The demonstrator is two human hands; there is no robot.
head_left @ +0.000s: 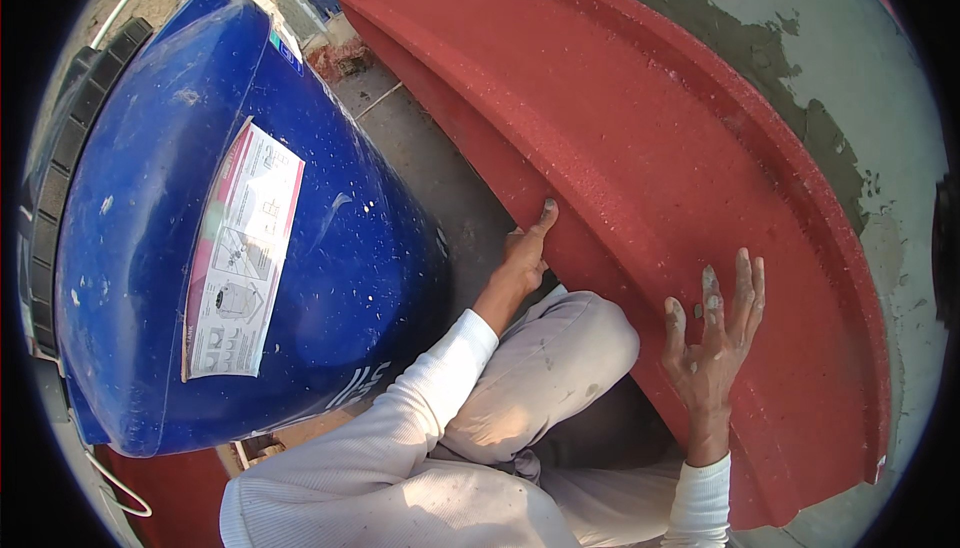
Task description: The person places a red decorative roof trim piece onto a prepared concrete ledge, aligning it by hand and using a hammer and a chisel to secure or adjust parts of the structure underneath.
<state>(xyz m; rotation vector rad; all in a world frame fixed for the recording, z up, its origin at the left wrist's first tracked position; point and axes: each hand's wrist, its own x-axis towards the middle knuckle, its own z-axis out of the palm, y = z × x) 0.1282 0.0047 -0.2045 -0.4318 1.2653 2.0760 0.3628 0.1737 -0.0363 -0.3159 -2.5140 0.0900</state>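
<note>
A long red ledge (640,118) with raised ribs along its length runs from the top middle to the lower right. My left hand (527,248) is at its near left edge; the thumb lies along the red surface and the other fingers curl at the rim, partly hidden. Over the lower right of the ledge, my right hand (712,353) is raised with its fingers spread, and grey smears mark the fingertips. A small grey lump (698,311) shows between thumb and index finger; whether it touches them I cannot tell.
A large blue plastic tank (340,218) with a black ribbed lid (75,168) and a paper label (245,258) lies close at my left. Beyond the ledge is a grey wall (850,58) with darker wet-looking patches. My bent knee (590,338) sits between tank and ledge.
</note>
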